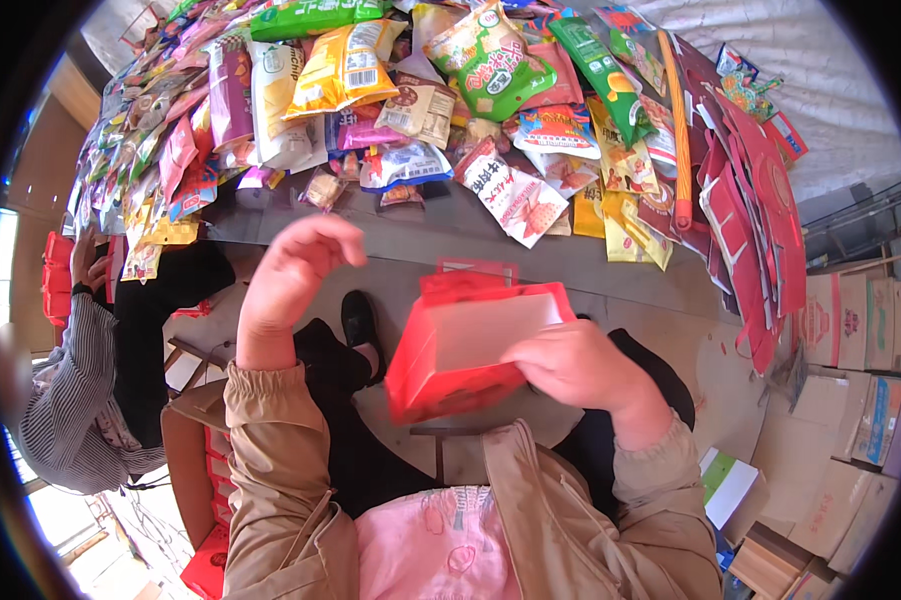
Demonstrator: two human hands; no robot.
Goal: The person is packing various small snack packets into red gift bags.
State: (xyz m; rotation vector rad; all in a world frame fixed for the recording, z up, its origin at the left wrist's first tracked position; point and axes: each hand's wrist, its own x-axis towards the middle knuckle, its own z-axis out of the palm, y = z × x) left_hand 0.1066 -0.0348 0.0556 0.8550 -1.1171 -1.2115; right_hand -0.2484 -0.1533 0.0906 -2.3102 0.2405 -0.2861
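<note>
A red paper gift box (417, 365), open at the top with a white inside, is held tilted above my lap. My right hand (582, 368) pinches its right rim between thumb and fingers. A red flap stands up at the box's far side. To the left of the box, my left hand (305, 270) is raised in the air with its fingers loosely bent, and nothing shows in it. Just beyond my hands, near the table's front edge, lie a white and red snack bag (510, 192) and a blue and white packet (406, 166).
Snack packets (345, 70) are heaped across the grey table (300, 215). At the right lie stacked flat red cartons (750, 210) and an orange stick (675, 140). Cardboard boxes (820, 460) stand low on the right. Another person (90, 380) in a striped sleeve is on the left, beside an open carton (192, 470).
</note>
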